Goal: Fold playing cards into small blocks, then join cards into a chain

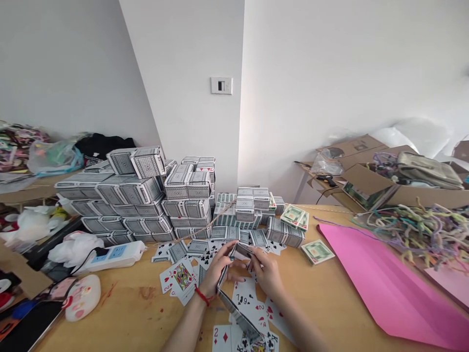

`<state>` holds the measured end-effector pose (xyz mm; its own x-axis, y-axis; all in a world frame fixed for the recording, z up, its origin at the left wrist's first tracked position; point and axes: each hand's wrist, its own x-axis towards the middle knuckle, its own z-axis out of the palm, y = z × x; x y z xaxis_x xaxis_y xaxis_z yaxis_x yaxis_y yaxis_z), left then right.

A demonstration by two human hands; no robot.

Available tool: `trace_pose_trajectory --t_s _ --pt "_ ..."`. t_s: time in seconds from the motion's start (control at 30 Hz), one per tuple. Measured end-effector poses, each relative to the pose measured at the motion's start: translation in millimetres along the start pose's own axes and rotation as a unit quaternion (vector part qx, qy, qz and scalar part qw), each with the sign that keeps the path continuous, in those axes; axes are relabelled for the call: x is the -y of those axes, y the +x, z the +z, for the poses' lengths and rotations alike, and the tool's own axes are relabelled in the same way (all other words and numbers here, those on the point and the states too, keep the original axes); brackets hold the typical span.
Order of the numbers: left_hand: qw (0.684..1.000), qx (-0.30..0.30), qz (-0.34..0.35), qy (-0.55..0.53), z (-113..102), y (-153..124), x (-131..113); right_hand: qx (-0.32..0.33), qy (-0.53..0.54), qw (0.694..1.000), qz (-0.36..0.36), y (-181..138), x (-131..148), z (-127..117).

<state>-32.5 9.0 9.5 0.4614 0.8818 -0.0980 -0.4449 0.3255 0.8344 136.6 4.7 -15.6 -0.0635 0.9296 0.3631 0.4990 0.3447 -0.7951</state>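
Note:
Both hands meet over the middle of the table's front part, fingers closed on folded playing cards (243,251) with grey patterned backs. My left hand (219,266), with a red cord on its wrist, grips the cards from the left. My right hand (266,270) pinches their right side. A long strip of joined cards (238,313) runs from beside my left hand down toward the near edge. Loose playing cards lie beneath and around the hands, among them a two of diamonds (223,338) and a picture card (183,276). The fingers partly hide the folds.
Stacks of card blocks (135,190) stand at the back left, with smaller stacks (252,201) behind my hands. Green card boxes (317,252) and pink paper (377,278) lie to the right. A white power strip (113,256) and a mouse-shaped object (83,298) are left.

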Motion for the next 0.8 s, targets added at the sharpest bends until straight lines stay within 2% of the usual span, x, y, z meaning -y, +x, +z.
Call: trace_pose_trajectory --t_s 0.23,0.37,0.5,0.63,0.8 --pt "0.999 -0.052 0.007 0.014 -3.5 5.1 0.8 0.029 0.014 0.999 -0.002 7.6 10.8 -7.5" --pt "0.996 -0.088 0.018 -0.009 -8.8 8.6 -0.9 0.089 0.004 0.995 0.038 15.6 10.4 -20.9" --pt "0.993 -0.117 0.019 -0.027 -11.2 10.0 -4.6 0.17 -0.082 0.98 0.055 18.8 3.5 -39.8" --pt "0.989 -0.141 0.016 -0.031 -11.7 12.0 -4.3 0.226 -0.187 0.956 0.034 16.1 3.3 -51.3" --pt "0.989 -0.144 0.014 -0.044 -14.4 15.3 0.8 0.243 -0.261 0.932 0.069 14.1 7.0 -52.3"
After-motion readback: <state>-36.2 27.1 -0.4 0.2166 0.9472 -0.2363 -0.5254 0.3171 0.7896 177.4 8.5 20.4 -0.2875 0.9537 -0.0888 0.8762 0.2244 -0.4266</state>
